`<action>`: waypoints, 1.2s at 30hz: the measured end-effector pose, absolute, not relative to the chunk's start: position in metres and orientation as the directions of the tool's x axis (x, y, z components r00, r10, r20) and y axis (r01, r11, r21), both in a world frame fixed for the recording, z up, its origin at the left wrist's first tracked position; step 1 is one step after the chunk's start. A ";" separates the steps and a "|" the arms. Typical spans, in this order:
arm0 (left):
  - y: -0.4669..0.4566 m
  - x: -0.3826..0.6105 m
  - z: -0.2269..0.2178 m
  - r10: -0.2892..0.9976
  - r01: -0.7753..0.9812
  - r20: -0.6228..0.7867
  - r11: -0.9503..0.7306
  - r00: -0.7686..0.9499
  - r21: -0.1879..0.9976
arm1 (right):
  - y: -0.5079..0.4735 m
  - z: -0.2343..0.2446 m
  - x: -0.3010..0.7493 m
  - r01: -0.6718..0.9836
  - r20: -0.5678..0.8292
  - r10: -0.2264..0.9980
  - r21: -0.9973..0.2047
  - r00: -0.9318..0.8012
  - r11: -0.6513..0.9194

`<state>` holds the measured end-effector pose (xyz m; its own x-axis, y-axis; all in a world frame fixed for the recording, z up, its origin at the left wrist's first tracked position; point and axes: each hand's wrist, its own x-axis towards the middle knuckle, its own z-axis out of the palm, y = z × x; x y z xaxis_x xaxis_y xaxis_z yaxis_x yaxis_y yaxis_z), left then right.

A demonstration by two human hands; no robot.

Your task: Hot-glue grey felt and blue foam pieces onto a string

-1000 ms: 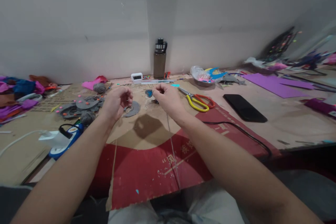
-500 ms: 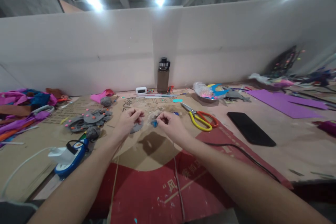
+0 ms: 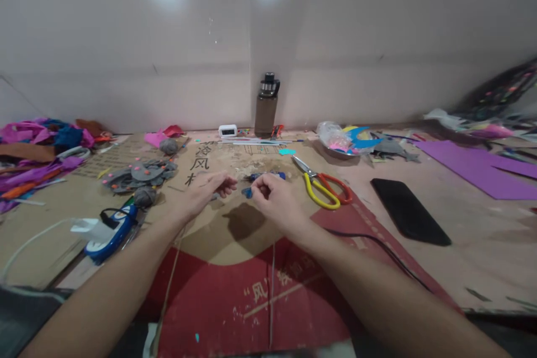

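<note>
My right hand [image 3: 274,198] pinches a small blue piece [image 3: 247,193] between thumb and fingers, above the cardboard. To its left, my left hand [image 3: 210,190] has loosely curled fingers, a little apart, with nothing visible in them. A grey flat piece [image 3: 215,197] lies partly hidden under the left hand. Behind the right hand sits a dark blue object [image 3: 278,175], mostly covered, its kind unclear. Scissors [image 3: 321,184] with one yellow and one orange handle lie with blades parted, right of my right hand.
Cardboard [image 3: 218,246] with a red printed area covers the table. Left are a blue-white power strip [image 3: 111,235], grey pieces with pink dots [image 3: 142,173] and colourful scraps [image 3: 42,151]. A bottle [image 3: 266,109] stands behind. Right lie a black phone [image 3: 409,211] and purple sheets [image 3: 474,168].
The view has tilted down. My left hand's fingers have loosened from a closer pinch. My right hand still pinches the blue piece.
</note>
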<state>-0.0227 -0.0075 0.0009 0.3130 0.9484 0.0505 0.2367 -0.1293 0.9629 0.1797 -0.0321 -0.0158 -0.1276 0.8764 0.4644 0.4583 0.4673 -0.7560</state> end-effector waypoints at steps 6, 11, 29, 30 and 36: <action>-0.022 -0.006 0.011 0.911 0.433 0.108 -0.290 0.397 0.854 | -0.037 -0.014 0.174 0.471 0.487 0.864 -0.737 -0.128 0.485; -0.022 -0.005 0.006 0.929 0.326 0.113 -0.235 0.352 0.916 | -0.038 -0.013 0.167 0.525 0.537 0.835 -0.679 -0.121 0.513; -0.022 -0.011 0.003 0.864 0.605 0.388 -0.502 0.320 0.619 | -0.028 -0.023 0.159 0.569 0.555 0.810 -0.610 -0.190 0.552; -0.020 -0.012 0.003 0.882 0.595 0.365 -0.470 0.298 0.652 | -0.028 -0.023 0.159 0.560 0.547 0.817 -0.625 -0.181 0.543; -0.018 -0.013 0.002 0.919 0.509 0.302 -0.393 0.255 0.766 | -0.029 -0.021 0.157 0.523 0.522 0.831 -0.661 -0.194 0.538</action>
